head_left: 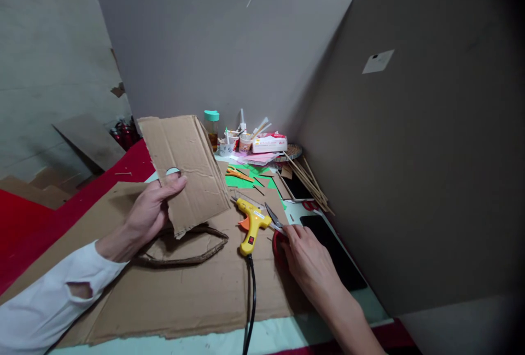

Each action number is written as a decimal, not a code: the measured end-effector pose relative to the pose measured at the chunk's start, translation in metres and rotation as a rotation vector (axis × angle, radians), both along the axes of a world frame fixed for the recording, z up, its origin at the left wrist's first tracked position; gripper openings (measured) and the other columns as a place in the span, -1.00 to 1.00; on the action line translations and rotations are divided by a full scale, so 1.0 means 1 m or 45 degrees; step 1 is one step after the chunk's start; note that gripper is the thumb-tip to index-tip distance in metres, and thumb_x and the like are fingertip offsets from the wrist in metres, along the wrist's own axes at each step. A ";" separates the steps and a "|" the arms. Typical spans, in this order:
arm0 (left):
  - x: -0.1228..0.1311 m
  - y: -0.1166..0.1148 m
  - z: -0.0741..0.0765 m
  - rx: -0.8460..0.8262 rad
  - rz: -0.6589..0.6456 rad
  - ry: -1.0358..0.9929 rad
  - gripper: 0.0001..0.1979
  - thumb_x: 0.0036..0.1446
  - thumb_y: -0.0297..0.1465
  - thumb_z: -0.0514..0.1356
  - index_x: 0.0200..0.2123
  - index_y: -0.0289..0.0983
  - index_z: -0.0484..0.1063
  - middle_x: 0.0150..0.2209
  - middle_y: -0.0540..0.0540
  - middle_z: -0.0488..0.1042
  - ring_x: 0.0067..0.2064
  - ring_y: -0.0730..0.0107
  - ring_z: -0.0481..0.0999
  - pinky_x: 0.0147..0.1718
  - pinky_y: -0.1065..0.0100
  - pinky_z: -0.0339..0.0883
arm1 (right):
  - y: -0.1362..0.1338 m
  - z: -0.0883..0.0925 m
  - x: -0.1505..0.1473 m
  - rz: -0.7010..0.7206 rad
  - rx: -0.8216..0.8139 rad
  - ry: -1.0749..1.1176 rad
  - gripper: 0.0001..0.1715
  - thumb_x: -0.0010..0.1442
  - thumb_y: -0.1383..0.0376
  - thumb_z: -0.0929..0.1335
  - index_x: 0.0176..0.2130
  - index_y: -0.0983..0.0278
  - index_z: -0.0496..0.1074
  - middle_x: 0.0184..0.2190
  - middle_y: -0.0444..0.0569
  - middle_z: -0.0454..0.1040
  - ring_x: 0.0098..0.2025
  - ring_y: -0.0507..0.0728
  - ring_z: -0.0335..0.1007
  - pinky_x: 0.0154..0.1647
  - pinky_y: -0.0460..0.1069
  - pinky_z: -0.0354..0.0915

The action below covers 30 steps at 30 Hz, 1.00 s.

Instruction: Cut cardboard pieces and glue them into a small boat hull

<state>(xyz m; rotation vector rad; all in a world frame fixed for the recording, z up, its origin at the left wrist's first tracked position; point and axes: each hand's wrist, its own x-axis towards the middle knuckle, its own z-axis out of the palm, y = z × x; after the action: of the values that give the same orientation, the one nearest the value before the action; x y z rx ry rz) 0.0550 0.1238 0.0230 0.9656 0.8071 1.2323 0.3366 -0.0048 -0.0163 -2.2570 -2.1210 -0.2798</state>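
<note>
My left hand point(153, 210) is closed on a folded piece of cardboard point(186, 166) with a small round hole, lifted above the table. My right hand point(301, 243) has its fingers round red-handled scissors point(273, 215), whose partly open blades point away from me. Between the hands, a yellow glue gun point(253, 223) with an orange trigger lies on a large cardboard sheet point(184, 300), its black cable running toward me. Beneath the held piece is a pointed cardboard frame point(192, 259) of bent strips, partly hidden by my left hand.
Orange scissors point(240, 174) lie on green paper point(258, 172). Behind stand a bottle point(211, 128), paper cups point(245, 143) and a tissue pack point(269, 143). Wooden sticks point(311, 180), a tablet point(296, 186) and a black panel point(334, 251) are at the right, beside a grey partition point(410, 152).
</note>
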 end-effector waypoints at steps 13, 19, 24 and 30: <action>0.000 0.001 0.000 -0.049 0.005 0.016 -0.65 -0.19 -0.34 0.52 -0.28 -0.24 0.56 -0.38 0.03 0.67 -0.28 0.22 0.67 -0.30 0.34 0.59 | -0.007 -0.001 0.003 -0.031 0.029 0.126 -0.83 0.29 0.36 0.38 -0.09 0.31 0.40 -0.21 0.07 0.54 -0.15 0.24 0.49 -0.22 0.01 0.35; -0.001 -0.001 0.001 -0.065 -0.049 0.010 -0.71 -0.14 -0.37 0.50 -0.31 -0.24 0.56 -0.37 0.00 0.69 -0.33 0.24 0.67 -0.39 0.39 0.55 | -0.004 -0.005 0.006 -0.076 0.146 0.042 -0.80 0.20 0.51 0.34 -0.13 0.40 0.42 -0.27 0.16 0.50 -0.20 0.31 0.44 -0.18 0.09 0.36; -0.001 0.000 -0.001 -0.063 -0.114 0.017 -0.68 -0.10 -0.33 0.46 -0.23 -0.24 0.56 -0.29 -0.07 0.70 -0.25 0.18 0.68 -0.30 0.35 0.56 | -0.007 0.003 0.025 -0.043 0.309 -0.090 -0.70 0.20 0.59 0.26 -0.08 0.50 0.44 -0.18 0.36 0.49 -0.08 0.44 0.39 -0.07 0.23 0.33; 0.000 -0.007 0.003 -0.132 -0.210 0.079 -0.63 -0.08 -0.33 0.43 -0.17 -0.21 0.49 -0.36 -0.02 0.66 -0.35 0.20 0.67 -0.32 0.27 0.55 | -0.019 0.031 0.058 -0.005 0.690 0.162 -0.64 0.24 0.35 0.26 0.01 0.43 0.39 -0.14 0.33 0.53 -0.17 0.42 0.47 -0.13 0.27 0.40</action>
<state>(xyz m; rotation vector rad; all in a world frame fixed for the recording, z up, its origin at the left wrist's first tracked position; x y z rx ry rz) 0.0553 0.1167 0.0260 0.9698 0.8151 1.0139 0.3942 -0.0243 0.0145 -1.9049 -1.7116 -0.6079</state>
